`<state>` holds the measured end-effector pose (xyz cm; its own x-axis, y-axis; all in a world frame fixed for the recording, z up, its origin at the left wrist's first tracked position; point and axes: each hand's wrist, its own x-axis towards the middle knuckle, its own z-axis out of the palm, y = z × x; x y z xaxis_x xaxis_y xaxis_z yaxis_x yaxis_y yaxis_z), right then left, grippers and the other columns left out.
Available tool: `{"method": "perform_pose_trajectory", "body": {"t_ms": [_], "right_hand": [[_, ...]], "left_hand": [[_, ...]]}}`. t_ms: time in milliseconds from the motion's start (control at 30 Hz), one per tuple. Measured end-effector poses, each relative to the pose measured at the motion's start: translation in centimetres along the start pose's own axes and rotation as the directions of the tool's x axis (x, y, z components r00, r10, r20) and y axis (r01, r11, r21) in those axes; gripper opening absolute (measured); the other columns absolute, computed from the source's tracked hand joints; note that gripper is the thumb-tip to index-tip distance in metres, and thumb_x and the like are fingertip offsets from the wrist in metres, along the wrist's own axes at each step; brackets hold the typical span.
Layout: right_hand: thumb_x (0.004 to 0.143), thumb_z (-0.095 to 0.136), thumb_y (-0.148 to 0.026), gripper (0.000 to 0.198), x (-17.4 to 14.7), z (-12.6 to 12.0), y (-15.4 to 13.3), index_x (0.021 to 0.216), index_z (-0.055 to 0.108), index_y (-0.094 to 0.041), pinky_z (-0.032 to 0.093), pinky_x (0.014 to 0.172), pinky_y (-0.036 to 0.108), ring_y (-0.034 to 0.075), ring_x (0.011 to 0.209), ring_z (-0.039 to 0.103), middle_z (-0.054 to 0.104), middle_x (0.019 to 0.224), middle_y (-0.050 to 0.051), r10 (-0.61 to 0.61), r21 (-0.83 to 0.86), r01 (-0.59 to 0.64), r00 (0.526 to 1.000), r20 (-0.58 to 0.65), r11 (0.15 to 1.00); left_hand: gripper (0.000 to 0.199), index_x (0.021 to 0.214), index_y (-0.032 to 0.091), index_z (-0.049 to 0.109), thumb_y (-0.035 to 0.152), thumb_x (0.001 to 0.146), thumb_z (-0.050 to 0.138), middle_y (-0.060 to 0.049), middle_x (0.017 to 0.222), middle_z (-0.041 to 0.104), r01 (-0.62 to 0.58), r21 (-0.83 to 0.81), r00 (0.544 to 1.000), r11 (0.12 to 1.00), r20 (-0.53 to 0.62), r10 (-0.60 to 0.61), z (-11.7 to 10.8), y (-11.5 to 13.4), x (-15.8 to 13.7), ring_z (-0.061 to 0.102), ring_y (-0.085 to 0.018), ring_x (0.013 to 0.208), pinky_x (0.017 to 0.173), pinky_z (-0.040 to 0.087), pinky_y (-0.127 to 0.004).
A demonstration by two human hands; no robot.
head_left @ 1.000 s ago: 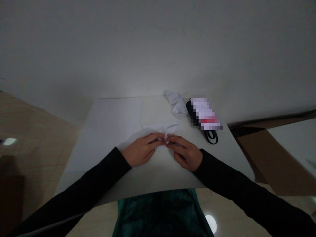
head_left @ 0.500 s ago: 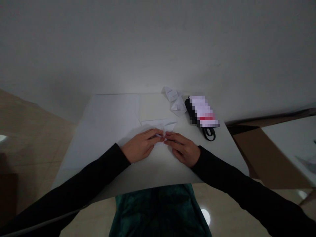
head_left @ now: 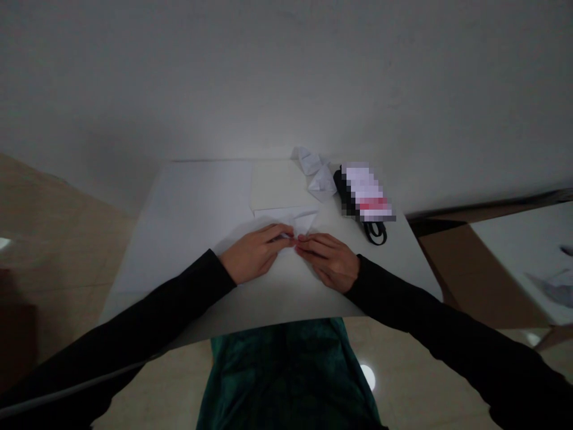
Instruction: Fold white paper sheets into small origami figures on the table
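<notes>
A small sheet of white folded paper (head_left: 305, 222) lies on the white table (head_left: 268, 304) in front of me, its near part hidden under my fingers. From the left, my left hand (head_left: 257, 252) pinches the paper near its middle. My right hand (head_left: 329, 260) grips it from the other side, and the fingertips of both hands almost meet. Two folded white paper pieces (head_left: 321, 182) rest farther back, close to the wall, touching or nearly touching each other.
Large white paper sheets (head_left: 188, 221) cover the table's left part. A black item with a blurred-out face (head_left: 367, 191) and a cord loop (head_left: 376, 233) sits at the right. Behind stands a grey wall (head_left: 268, 77); a brown-sided white surface (head_left: 514, 251) is at far right.
The camera view has tilted a little, so the table appears higher. Both hands stay on the paper, and more of its right flap now shows above the fingers.
</notes>
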<state>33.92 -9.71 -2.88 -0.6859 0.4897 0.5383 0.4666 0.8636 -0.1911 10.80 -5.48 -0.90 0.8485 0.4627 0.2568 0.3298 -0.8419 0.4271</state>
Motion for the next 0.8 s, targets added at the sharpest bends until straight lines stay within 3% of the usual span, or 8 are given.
{"method": "perform_pose_trajectory", "body": {"t_ms": [233, 433, 567, 733, 800], "right_hand": [[0.089, 0.042, -0.008, 0.027, 0.6, 0.0, -0.4, 0.103, 0.065, -0.005, 0.054, 0.086, 0.04, 0.025, 0.106, 0.058, 0.067, 0.101, 0.014, -0.105, -0.204, 0.113, 0.993, 0.05, 0.972], [0.087, 0.049, -0.007, 0.021, 1.6, 0.4, -1.3, 0.084, 0.069, -0.005, 0.055, 0.074, 0.036, 0.023, 0.087, 0.061, 0.067, 0.084, 0.013, -0.135, -0.324, 0.125, 0.991, -0.008, 0.938], [0.087, 0.048, -0.008, 0.021, 1.5, 0.5, -1.3, 0.085, 0.068, -0.007, 0.054, 0.074, 0.036, 0.023, 0.086, 0.06, 0.067, 0.085, 0.013, -0.111, -0.291, 0.097, 0.993, -0.032, 0.952], [0.081, 0.048, -0.007, 0.025, 0.7, 0.4, 0.3, 0.096, 0.067, -0.008, 0.055, 0.078, 0.037, 0.023, 0.092, 0.06, 0.068, 0.094, 0.012, 0.034, -0.058, -0.038, 0.997, -0.076, 0.998], [0.079, 0.048, -0.006, 0.027, 0.5, 0.4, 1.1, 0.097, 0.067, -0.009, 0.055, 0.08, 0.037, 0.023, 0.094, 0.061, 0.068, 0.095, 0.013, 0.096, -0.037, -0.1, 0.991, -0.092, 0.994]], "left_hand": [[0.041, 0.118, 0.015, 0.053, 0.002, 0.082, 0.039, -0.013, 0.13, 0.049, 0.011, 0.02, 1.0, 1.0, 0.006, -0.011, 0.2, 0.3, 0.0, 0.047, -0.022, 0.123, 0.102, 0.046, -0.041], [0.038, 0.116, 0.014, 0.054, 0.003, 0.084, 0.038, -0.013, 0.128, 0.05, 0.027, 0.017, 1.0, 0.999, -0.012, -0.027, 0.3, 0.4, -0.1, 0.048, -0.021, 0.122, 0.102, 0.046, -0.04], [0.038, 0.117, 0.013, 0.054, 0.003, 0.083, 0.038, -0.014, 0.127, 0.05, 0.027, 0.031, 0.999, 0.999, -0.022, -0.026, 0.4, 0.4, -0.1, 0.049, -0.021, 0.121, 0.102, 0.046, -0.039], [0.04, 0.119, 0.015, 0.053, 0.002, 0.083, 0.038, -0.013, 0.129, 0.05, 0.029, 0.046, 0.999, 0.999, -0.023, -0.028, 0.3, 0.5, -0.1, 0.049, -0.021, 0.121, 0.1, 0.048, -0.039], [0.039, 0.118, 0.015, 0.053, 0.002, 0.084, 0.038, -0.013, 0.129, 0.05, 0.024, 0.059, 0.999, 0.998, -0.024, -0.023, 0.3, 0.5, -0.1, 0.05, -0.021, 0.121, 0.099, 0.049, -0.038]]}}
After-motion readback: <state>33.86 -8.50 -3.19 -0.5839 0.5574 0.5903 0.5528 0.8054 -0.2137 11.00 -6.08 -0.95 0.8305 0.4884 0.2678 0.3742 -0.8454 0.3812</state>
